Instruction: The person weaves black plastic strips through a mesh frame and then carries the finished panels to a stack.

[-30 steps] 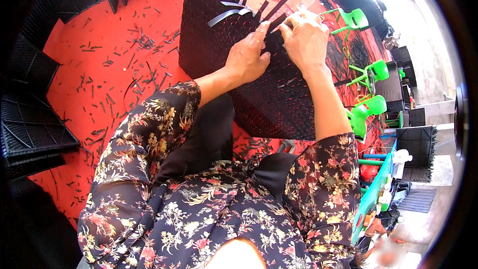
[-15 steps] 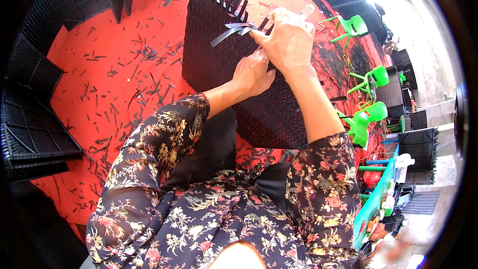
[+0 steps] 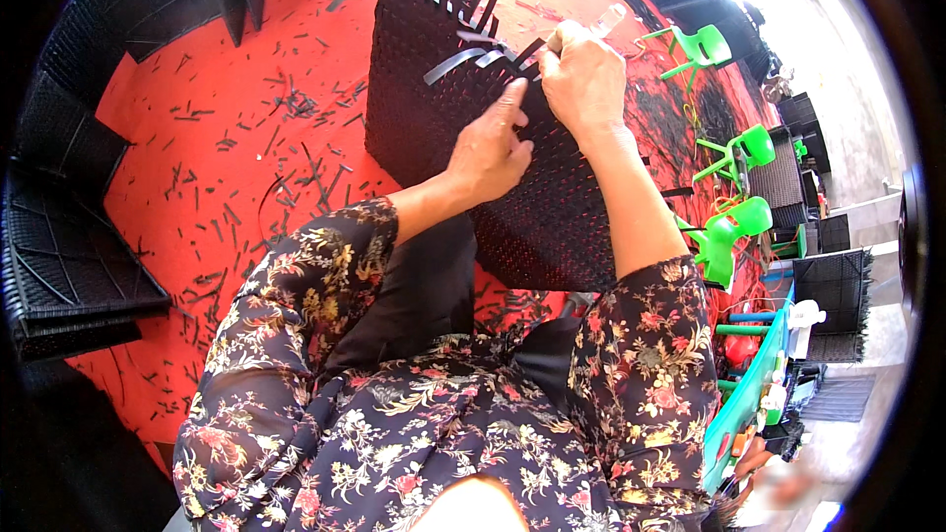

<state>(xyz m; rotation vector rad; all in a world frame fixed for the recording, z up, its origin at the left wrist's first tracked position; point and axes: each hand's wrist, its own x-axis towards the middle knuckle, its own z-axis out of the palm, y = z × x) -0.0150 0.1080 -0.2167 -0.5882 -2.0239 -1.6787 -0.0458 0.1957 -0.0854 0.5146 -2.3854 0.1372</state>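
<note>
A dark woven panel (image 3: 552, 207) of flat plastic strips stands tilted over a red floor, its top edge unfinished, with loose strip ends (image 3: 463, 59) sticking up and curling outward, one grey strip bent sideways near the upper middle of the weave.

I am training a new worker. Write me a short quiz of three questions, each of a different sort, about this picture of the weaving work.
1. True or false: the left hand rests on the black woven panel.
2. What does the right hand grip?
A. a green chair
B. loose dark strips at the panel's unfinished edge
C. a pair of scissors
3. Fill in: the floor under the work is ___ in colour and strewn with short dark offcuts.

Key
1. True; its index finger points up along the weave.
2. B
3. red
</note>
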